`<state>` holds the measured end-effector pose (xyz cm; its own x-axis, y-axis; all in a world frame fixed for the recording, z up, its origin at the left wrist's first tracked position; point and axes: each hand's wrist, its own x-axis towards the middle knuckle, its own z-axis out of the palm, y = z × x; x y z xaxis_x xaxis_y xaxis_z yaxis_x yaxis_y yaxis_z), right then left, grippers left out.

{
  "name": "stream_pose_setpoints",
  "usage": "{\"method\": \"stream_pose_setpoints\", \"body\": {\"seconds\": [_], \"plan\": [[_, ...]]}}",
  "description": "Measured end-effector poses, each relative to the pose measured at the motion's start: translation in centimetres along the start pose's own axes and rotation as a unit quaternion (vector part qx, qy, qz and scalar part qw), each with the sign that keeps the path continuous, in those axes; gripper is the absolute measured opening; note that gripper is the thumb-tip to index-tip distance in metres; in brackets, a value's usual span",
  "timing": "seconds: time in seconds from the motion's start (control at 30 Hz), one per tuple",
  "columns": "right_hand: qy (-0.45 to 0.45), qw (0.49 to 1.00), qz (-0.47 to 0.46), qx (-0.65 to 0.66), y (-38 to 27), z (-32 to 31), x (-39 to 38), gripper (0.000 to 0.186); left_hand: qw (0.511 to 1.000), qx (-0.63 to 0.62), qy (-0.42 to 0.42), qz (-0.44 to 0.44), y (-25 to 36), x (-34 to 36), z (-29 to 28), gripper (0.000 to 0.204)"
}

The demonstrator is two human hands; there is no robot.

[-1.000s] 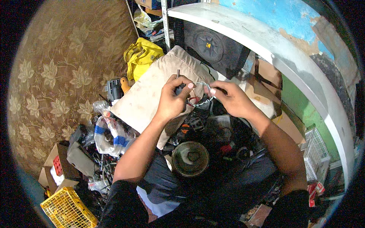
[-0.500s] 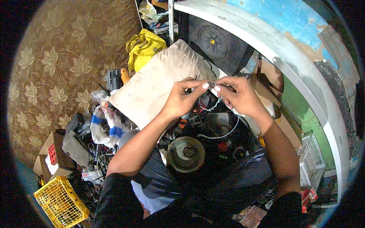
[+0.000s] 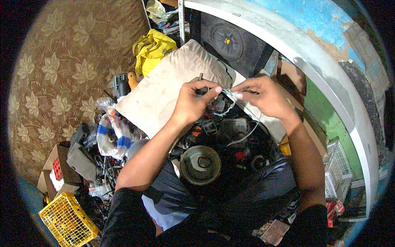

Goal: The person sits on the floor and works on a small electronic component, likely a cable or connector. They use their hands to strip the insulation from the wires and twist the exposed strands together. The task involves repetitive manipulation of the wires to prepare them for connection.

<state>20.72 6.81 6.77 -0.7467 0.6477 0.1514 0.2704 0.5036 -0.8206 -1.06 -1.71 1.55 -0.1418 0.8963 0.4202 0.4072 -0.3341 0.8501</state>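
Compared with half a second earlier, both hands sit a little higher against the beige cushion (image 3: 164, 88), and the thin white wire now trails down from the fingertips in a longer loose curve instead of bunching between them.

The left hand (image 3: 193, 103) is closed around a small dark tool (image 3: 202, 85) whose tip sticks up above the knuckles, with the thumb and forefinger also pinching the white wire (image 3: 227, 100). The right hand (image 3: 263, 95) pinches the same wire just beside the left fingertips, so the two pinches almost touch. The wire is thin, pale and kinked into small loops at the hands, then hangs in a slack arc over the dark clutter below; its far end is lost among the parts.

Beneath the hands lies a round metal speaker frame (image 3: 200, 164) on the person's lap, ringed by tangled black parts. A black speaker box (image 3: 232, 41) stands close behind, and a curved white rail (image 3: 325, 82) bounds the right side. A clear plastic bag (image 3: 111, 133) and a yellow crate (image 3: 68, 220) crowd the left, leaving open room only above the lap.
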Motion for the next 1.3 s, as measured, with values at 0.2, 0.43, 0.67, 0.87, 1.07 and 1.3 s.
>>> {"method": "stream_pose_setpoints", "body": {"seconds": [0.2,0.43,0.67,0.87,1.07,1.3], "plan": [[0.12,0.98,-0.066,-0.145,-0.1,-0.6,-0.2,0.012,0.995,0.071,-0.049,0.055,-0.7,-0.2,-0.2,0.013],[0.151,0.978,-0.06,-0.131,-0.4,0.1,-0.1,0.013,0.994,0.079,-0.017,0.069,0.4,-0.4,0.6,0.014],[0.068,0.996,-0.015,-0.059,-1.3,2.8,-0.4,0.015,0.996,0.047,0.079,0.001,0.4,-0.5,0.5,0.014],[0.117,0.985,-0.055,-0.118,0.0,4.2,0.4,0.012,0.997,-0.004,0.07,0.013,0.0,-0.3,0.6,0.014],[0.192,0.981,-0.04,-0.014,0.7,5.1,0.6,0.014,0.994,-0.104,0.014,-0.012,0.3,-0.2,0.2,0.014],[0.146,0.989,-0.033,-0.009,1.1,4.1,1.1,0.016,0.998,-0.054,-0.04,0.002,0.5,-0.4,-0.2,0.017]]}}
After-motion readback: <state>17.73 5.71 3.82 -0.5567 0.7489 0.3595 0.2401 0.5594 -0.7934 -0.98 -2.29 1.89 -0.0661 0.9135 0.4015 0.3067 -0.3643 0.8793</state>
